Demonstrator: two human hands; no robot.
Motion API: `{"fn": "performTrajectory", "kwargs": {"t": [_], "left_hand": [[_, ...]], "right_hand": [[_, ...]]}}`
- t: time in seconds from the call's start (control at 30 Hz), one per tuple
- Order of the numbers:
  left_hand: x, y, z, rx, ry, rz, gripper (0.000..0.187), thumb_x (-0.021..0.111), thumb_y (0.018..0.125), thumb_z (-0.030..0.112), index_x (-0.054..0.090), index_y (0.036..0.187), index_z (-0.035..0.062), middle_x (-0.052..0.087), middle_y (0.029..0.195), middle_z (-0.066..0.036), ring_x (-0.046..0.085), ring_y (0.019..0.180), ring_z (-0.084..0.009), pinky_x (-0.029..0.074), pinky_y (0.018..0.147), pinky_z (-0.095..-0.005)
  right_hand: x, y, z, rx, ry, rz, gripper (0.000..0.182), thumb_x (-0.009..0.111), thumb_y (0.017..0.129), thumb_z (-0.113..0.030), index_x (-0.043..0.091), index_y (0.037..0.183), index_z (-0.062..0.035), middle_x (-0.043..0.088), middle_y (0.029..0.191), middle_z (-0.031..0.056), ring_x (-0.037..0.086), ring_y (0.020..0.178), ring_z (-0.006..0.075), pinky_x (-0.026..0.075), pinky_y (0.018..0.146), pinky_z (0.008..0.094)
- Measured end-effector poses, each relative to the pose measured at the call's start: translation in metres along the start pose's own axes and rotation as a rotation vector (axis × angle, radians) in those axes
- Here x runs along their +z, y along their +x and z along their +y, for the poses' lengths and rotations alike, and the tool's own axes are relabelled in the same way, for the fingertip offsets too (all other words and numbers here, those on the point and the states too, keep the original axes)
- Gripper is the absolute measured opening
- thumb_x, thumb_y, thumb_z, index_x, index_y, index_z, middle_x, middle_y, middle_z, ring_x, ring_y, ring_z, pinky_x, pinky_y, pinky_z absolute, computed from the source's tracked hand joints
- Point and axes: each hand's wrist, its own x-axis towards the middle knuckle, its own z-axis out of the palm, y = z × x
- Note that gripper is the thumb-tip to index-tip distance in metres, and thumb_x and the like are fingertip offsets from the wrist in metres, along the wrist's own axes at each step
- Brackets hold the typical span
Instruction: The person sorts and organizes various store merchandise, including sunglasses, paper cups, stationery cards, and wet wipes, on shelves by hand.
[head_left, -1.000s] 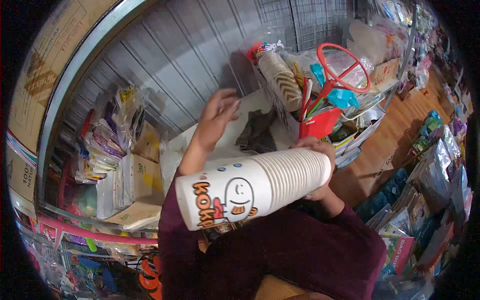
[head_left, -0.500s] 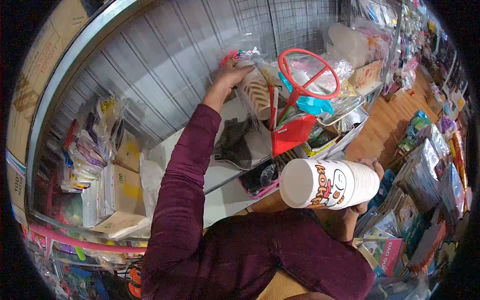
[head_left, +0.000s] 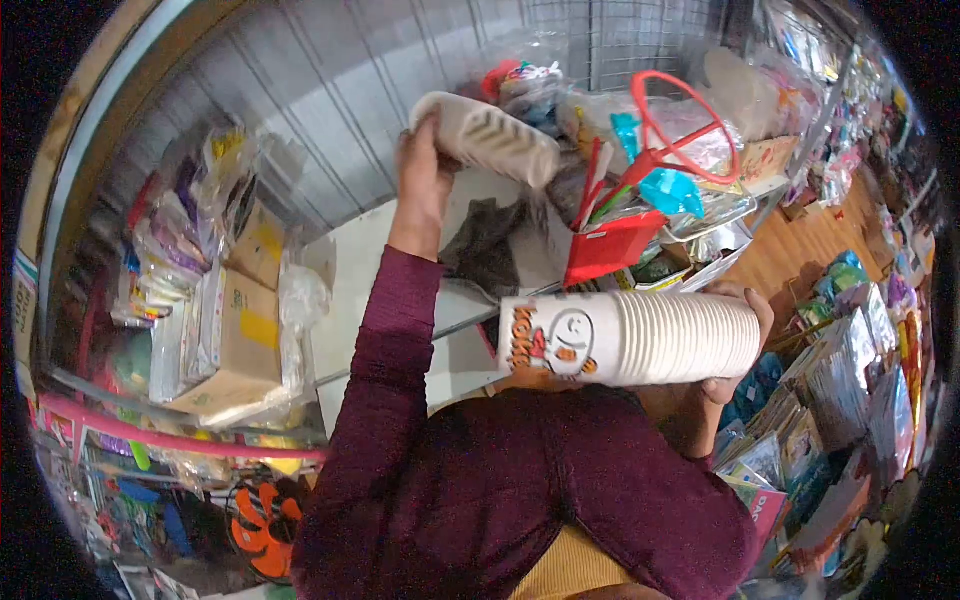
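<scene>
My left hand is closed on the end of a stack of brown-patterned cups, held tilted in the air above the shelf and slightly blurred. In my right hand lies a long stack of white paper cups, nearly level in front of my body, with a printed face and orange lettering on the end cup. The fingers grip its right end. Between and beyond the stacks stands a red box holding sticks and a red ring-shaped piece.
A dark cloth lies on the white shelf. Cardboard boxes and bagged goods stand at the left. Stacked booklets are at the right, beside the wooden floor. An orange fan is at the lower left.
My left hand has lifted the patterned cups away from beside the red box, toward the left. The white stack has turned more sideways, showing more of its length. The view has shifted.
</scene>
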Motion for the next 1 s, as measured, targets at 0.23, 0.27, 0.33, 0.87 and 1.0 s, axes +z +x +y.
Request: {"fn": "performTrajectory", "kwargs": {"t": [0.23, 0.27, 0.33, 0.87, 1.0], "left_hand": [[-0.051, -0.069, 0.095, 0.390, -0.185, 0.313, 0.036, 0.043, 0.091, 0.031, 0.051, 0.114, 0.0045, 0.057, 0.111, -0.009, 0.056, 0.102, -0.0234, 0.045, 0.089, -0.0412], [-0.060, -0.076, 0.111, 0.410, -0.240, 0.370, 0.034, 0.042, 0.091, 0.030, 0.052, 0.113, 0.0047, 0.058, 0.110, -0.008, 0.056, 0.101, -0.0225, 0.045, 0.090, -0.0412], [-0.074, -0.098, 0.127, 0.596, -0.212, 0.307, 0.037, 0.041, 0.091, 0.031, 0.052, 0.113, 0.0041, 0.058, 0.111, -0.009, 0.056, 0.102, -0.0238, 0.046, 0.090, -0.0421], [-0.037, -0.169, 0.188, 1.178, 0.080, 0.454, 0.042, 0.057, 0.083, 0.009, 0.032, 0.116, 0.0003, 0.049, 0.111, -0.016, 0.056, 0.096, -0.0251, 0.051, 0.083, -0.0391], [-0.031, -0.158, 0.176, 1.269, 0.302, 0.312, 0.059, 0.070, 0.076, 0.011, 0.027, 0.115, -0.0021, 0.045, 0.110, -0.016, 0.050, 0.099, -0.0209, 0.045, 0.088, -0.0355]], "right_hand": [[0.064, 0.034, -0.011, 0.028, -0.368, -0.295, 0.090, 0.078, 0.048, -0.025, 0.040, 0.125, 0.0004, 0.050, 0.113, 0.0194, 0.053, 0.100, 0.0290, 0.042, 0.087, 0.0400], [0.081, 0.044, -0.018, 0.029, -0.525, -0.386, 0.089, 0.078, 0.046, -0.019, 0.041, 0.124, 0.0012, 0.049, 0.114, 0.0185, 0.053, 0.102, 0.0284, 0.042, 0.088, 0.0391], [0.116, 0.068, -0.021, 0.021, -0.499, -0.508, 0.088, 0.078, 0.045, -0.015, 0.043, 0.124, -0.0005, 0.049, 0.113, 0.0198, 0.053, 0.103, 0.0320, 0.044, 0.087, 0.0388], [0.280, 0.089, 0.051, -0.150, -0.580, -0.901, 0.080, 0.078, 0.058, -0.025, 0.039, 0.125, -0.0056, 0.050, 0.116, 0.0224, 0.051, 0.105, 0.0404, 0.044, 0.087, 0.0431], [0.280, 0.067, 0.079, 0.002, -0.280, -0.733, 0.089, 0.081, 0.057, -0.023, 0.034, 0.129, -0.0016, 0.050, 0.119, 0.0232, 0.052, 0.109, 0.0369, 0.042, 0.092, 0.0386]]}}
